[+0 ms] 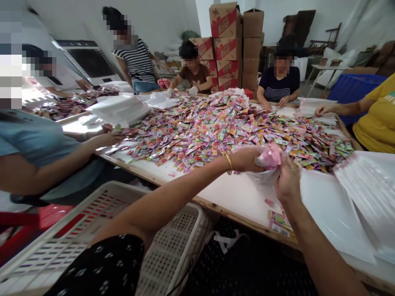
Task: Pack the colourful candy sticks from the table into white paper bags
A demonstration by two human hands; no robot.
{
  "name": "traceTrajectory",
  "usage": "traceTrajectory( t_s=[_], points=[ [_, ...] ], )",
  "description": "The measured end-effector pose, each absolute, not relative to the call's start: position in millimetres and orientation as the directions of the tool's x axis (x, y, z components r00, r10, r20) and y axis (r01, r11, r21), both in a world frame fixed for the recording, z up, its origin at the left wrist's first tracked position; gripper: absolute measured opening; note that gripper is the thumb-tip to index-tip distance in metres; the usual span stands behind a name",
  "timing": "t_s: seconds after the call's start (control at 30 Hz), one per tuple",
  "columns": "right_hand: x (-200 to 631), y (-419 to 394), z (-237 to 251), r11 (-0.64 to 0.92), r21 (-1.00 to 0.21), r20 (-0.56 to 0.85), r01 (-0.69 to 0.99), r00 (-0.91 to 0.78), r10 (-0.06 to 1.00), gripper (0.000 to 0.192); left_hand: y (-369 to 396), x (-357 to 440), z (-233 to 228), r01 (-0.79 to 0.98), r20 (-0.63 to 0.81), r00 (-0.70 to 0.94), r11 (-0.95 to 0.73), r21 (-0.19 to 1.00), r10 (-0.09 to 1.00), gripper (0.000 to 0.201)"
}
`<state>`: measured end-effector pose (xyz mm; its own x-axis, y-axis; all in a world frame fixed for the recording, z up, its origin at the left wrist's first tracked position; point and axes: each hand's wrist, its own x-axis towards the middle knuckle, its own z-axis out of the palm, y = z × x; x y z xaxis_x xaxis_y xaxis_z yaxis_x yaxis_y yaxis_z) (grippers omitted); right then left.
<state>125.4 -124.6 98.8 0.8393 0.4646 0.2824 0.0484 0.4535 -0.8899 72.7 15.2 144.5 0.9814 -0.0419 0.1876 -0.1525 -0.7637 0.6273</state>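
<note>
Work table (234, 193), pale top, wooden edge: a wide heap of small coloured sachets (216, 127) across its middle, a stack of clear bags (370, 193) at your right, a white plastic crate (92, 230) below. Your left hand (247, 159) clasps a bunch of pink sachets (270, 156) at the mouth of a clear bag (262, 176). Your right hand (287, 181) pinches that bag's edge, just above the near table edge.
</note>
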Motion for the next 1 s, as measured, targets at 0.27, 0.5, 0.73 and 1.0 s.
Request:
traceTrajectory(
  t_s=[0.27, 0.5, 0.73, 1.0],
  points=[
    [120, -129, 102, 0.519, -0.853, 0.221, -0.050, 0.866, 0.448, 0.036, 2, 67, 167, -0.165, 0.219, 0.972, -0.897, 0.410, -0.079, 0.033],
    [115, -132, 95, 0.432, -0.901, 0.276, 0.046, 0.829, 0.487, 0.039, -2, 89, 160, 0.030, -0.070, 0.998, -0.908, 0.418, 0.001, 0.015],
    [116, -136, 87, 0.424, -0.905, 0.214, -0.006, 0.857, 0.469, 0.041, -9, 86, 177, -0.114, 0.016, 0.993, -0.956, 0.270, -0.114, 0.023],
    [126, -149, 97, 0.448, -0.894, 0.223, 0.015, 0.881, 0.416, 0.030, -19, 87, 187, -0.246, 0.002, 0.966, -0.924, 0.292, -0.257, 0.036]
  ],
)
